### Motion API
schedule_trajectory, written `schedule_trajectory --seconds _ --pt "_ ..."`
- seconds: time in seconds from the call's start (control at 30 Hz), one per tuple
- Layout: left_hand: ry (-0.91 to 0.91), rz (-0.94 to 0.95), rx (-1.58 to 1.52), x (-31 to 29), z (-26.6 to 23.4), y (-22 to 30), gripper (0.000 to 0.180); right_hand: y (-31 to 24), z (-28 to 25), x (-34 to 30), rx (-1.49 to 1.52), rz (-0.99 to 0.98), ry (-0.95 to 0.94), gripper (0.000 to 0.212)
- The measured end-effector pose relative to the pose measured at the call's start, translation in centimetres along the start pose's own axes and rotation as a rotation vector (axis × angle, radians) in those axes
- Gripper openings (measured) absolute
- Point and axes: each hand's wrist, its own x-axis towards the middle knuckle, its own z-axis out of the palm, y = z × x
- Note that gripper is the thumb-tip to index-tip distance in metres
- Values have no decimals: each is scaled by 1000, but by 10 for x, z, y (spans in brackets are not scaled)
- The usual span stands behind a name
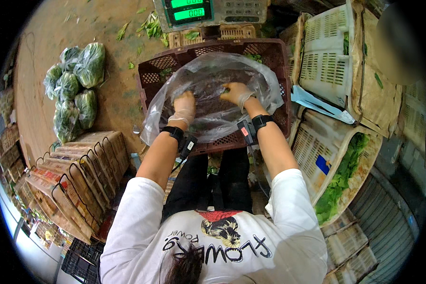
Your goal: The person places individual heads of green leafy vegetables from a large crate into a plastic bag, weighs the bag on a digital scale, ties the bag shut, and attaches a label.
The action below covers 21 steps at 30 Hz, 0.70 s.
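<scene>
Head view: the left hand (183, 103) and the right hand (235, 93), both in thin clear gloves, reach into the mouth of a clear plastic bag (266, 87). Their fingers are curled inward, the right hand turned toward the left. Whether either one pinches the film or is merely bent inside the opening, I cannot tell, because the film and glare blur the fingertips.

The bag is spread wide within a maroon lattice-sided plastic crate (158, 70), and its near edge drapes toward the crate's rim on the person's side. A few green scraps show in the crate near its far corners; no bundle of greens shows inside the bag. So the opening-out looks largely done, while the bag itself appears unfilled.

Just beyond the crate stands a digital scale head (213, 21) with a green-lit display and a keypad; how the crate meets the scale's platform is hidden.

Farther out, at the left, a cluster of bagged leafy greens (89, 65) lies on the floor, apparently finished portions. At the right, loose leafy greens (341, 182) fill part of a pale slatted crate (312, 142), so unbagged stock seems to remain. Above it are another white slatted crate (324, 61) and a light-blue sheet (323, 105). Stray leaves (151, 26) litter the floor beside the scale.
</scene>
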Motion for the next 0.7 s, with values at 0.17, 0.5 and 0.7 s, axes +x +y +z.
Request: schedule_trajectory --seconds 0.17,0.5,0.7 --pt "63 -22 -59 23 24 31 26 -46 5 -11 175 -58 202 39" --pt "-437 295 -288 4 -83 65 27 -23 4 -264 717 -373 525 41" --pt "-653 419 -891 -86 -195 185 36 119 49 -392 910 187 926 33"
